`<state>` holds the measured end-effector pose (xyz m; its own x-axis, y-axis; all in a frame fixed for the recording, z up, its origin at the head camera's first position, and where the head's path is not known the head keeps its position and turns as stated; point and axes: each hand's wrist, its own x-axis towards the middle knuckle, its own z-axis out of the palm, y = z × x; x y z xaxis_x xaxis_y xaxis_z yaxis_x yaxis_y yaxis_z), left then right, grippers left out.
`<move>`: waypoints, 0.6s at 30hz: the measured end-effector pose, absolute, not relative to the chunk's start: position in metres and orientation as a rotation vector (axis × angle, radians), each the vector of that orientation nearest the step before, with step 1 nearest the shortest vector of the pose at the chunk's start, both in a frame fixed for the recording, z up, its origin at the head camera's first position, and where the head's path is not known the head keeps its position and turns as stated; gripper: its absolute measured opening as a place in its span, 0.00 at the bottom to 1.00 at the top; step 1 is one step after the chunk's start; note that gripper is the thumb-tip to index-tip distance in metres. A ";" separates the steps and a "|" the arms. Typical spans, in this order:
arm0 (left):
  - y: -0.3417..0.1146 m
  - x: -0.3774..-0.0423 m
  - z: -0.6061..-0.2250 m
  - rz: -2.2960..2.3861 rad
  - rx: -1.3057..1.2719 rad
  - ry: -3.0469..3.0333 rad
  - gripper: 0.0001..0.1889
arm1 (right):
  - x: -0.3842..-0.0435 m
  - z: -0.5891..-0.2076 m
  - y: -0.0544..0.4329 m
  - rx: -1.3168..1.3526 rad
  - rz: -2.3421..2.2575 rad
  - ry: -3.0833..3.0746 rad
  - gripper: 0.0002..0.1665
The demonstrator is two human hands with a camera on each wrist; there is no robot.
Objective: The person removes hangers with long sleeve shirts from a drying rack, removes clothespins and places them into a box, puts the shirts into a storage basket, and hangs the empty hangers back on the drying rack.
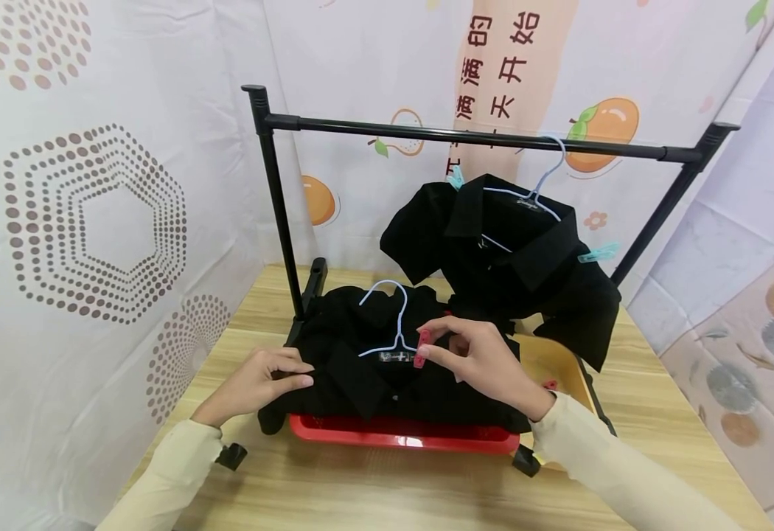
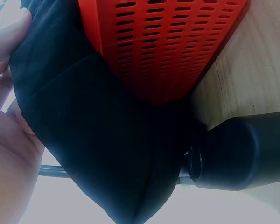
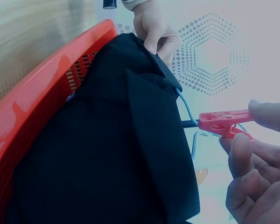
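A black collared shirt (image 1: pixel 360 376) lies over a red basket (image 1: pixel 400 439), with a light blue hanger (image 1: pixel 400 324) inside its collar and the hook pointing up. My left hand (image 1: pixel 261 380) grips the shirt's shoulder at the left; in the left wrist view, black cloth (image 2: pixel 98 116) passes between thumb and fingers. Between the thumb and fingers of my right hand (image 1: pixel 483 361) I pinch a red clothespin (image 3: pixel 224 122), held over the collar near the hanger's neck. In the right wrist view my thumb sits on one end of the clothespin and fingers on the other.
A black rack (image 1: pixel 427 134) spans the workplace. From its bar hangs a second black shirt (image 1: pixel 513 243) on a blue hanger (image 1: pixel 549 173), with a teal clothespin (image 1: pixel 598 253) at its shoulder. A yellow basket (image 1: pixel 559 358) holding a red clothespin (image 1: pixel 550 385) stands at the right.
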<state>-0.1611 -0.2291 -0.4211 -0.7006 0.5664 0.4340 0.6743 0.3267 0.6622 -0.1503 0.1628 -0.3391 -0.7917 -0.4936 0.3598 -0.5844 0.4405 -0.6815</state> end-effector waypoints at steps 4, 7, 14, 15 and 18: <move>-0.229 -0.160 -0.421 -1.334 -1.163 -2.437 0.10 | -0.149 -0.339 0.170 0.962 1.315 -2.560 0.16; -0.228 -0.160 -0.421 -1.342 -1.165 -2.425 0.10 | -0.148 -0.338 0.175 0.943 1.329 -2.565 0.17; -0.228 -0.160 -0.420 -1.331 -1.169 -2.429 0.10 | -0.146 -0.337 0.192 0.840 1.327 -2.600 0.17; -0.228 -0.160 -0.420 -1.328 -1.170 -2.432 0.10 | -0.145 -0.336 0.195 0.823 1.323 -2.604 0.17; -0.229 -0.161 -0.421 -1.323 -1.173 -2.435 0.09 | -0.145 -0.336 0.202 0.792 1.328 -2.606 0.16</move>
<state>-0.1609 -0.2290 -0.4210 -0.6887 0.5700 0.4481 0.6860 0.3125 0.6570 -0.1446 0.2020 -0.3358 -0.8575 -0.3993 0.3243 -0.4970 0.4806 -0.7225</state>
